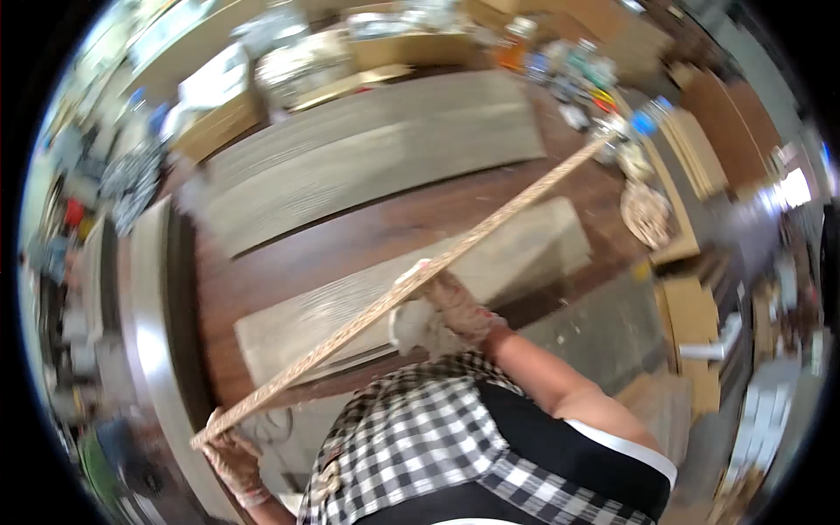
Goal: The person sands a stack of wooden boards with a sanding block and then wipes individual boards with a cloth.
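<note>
A long board (350, 328), seen edge-on with a speckled tan edge like particle board, slants from lower left to upper right above the table. My left hand (234, 462), apparently in a thin glove, is closed round its lower left end. Near the middle, my right hand (462, 308), also covered by a thin glove, is closed on the same board. A pale whitish piece (416, 325) shows next to the right hand, blurred, and I cannot make out what it is. Below the raised board, a grey-beige panel (542, 241) lies on the dark wood table.
Several grey-beige panels (385, 144) lie flat on the far side of the table (297, 262). A long grey panel (153, 306) stands at the left. Cardboard boxes (219, 118) and plastic-wrapped goods line the back. Bottles (514, 44) and a tan round bundle (646, 214) sit at the right.
</note>
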`<state>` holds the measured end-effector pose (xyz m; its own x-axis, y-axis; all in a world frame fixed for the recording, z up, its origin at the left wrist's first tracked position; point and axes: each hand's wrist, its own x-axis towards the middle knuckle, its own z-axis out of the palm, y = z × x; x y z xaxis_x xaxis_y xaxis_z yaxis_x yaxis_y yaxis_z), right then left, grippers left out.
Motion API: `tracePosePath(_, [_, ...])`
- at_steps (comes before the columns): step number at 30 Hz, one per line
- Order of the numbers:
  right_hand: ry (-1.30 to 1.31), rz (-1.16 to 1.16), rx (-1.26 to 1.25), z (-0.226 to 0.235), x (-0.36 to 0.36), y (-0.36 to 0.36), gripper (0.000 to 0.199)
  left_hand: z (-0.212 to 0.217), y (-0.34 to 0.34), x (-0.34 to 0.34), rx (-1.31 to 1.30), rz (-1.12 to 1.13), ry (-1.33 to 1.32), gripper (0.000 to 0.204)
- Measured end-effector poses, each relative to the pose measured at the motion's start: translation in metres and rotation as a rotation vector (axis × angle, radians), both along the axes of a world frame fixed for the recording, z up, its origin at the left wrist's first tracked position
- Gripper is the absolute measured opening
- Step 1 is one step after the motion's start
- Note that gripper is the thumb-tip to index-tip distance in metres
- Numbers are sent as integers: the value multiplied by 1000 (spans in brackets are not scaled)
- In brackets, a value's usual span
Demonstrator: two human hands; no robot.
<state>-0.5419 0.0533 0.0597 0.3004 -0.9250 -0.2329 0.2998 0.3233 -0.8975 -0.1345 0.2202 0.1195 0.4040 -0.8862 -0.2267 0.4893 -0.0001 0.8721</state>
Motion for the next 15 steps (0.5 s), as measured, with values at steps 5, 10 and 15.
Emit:
tracePosePath(5, [-48, 259, -23, 26, 68, -17, 31, 15, 75, 0, 197, 215, -407, 57])
tracePosePath(10, [288, 540, -71, 82, 156, -7, 36, 10, 208, 22, 717, 462, -785, 39])
tracePosePath(15, [214, 679, 81, 131, 248, 13, 37, 25, 255, -13, 680, 774, -927, 40])
